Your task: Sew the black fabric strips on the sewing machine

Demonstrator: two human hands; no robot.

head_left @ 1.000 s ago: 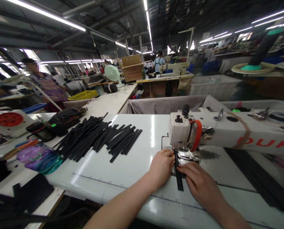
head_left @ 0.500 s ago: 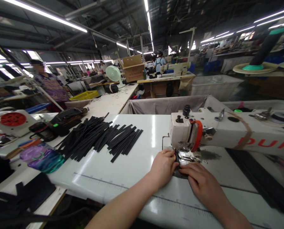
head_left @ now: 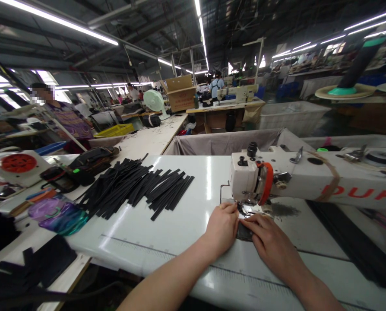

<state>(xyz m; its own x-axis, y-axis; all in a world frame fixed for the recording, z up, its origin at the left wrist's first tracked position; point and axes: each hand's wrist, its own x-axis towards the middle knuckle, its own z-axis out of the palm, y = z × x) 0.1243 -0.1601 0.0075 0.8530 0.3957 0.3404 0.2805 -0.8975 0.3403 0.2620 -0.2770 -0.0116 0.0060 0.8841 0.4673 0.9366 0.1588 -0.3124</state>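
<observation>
A white sewing machine (head_left: 248, 177) with an orange part on its head stands at the right of my work table. At its needle, my left hand (head_left: 222, 226) is closed, fingertips bent down on a small black fabric piece (head_left: 245, 233). Close on its right, my right hand (head_left: 273, 239) has its fingers together, thumb and fingertips at the same piece's edge. My fingers and the machine head hide much of this piece. Left of my hands, many black fabric strips (head_left: 115, 188) lie in a loose pile on the white table top (head_left: 180, 229).
A purple and teal pouch (head_left: 58, 214) and a dark jar (head_left: 58, 177) sit at the left. More black pieces (head_left: 31, 263) lie lower left. Long black fabric (head_left: 351, 242) runs under the machine arm. A grey cloth-lined bin (head_left: 225, 141) is behind the table; a person (head_left: 70, 116) stands back left.
My right hand's fingertips have drawn slightly back and left toward my left hand, beside the metal plate. My left hand has barely moved. The person at the back left has shifted left.
</observation>
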